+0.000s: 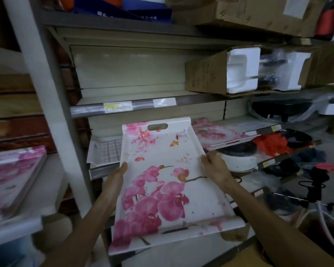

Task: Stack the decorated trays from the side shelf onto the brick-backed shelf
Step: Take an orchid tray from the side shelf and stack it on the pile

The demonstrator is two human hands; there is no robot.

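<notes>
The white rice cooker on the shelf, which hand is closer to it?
Right. The right hand grips the orchid tray's right edge, just beside the rice cooker. The left hand holds the tray's far left edge.

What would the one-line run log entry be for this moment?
held: orchid tray | left hand: left rim | right hand: right rim | pink tray stack: left shelf | phase: carrying
</notes>
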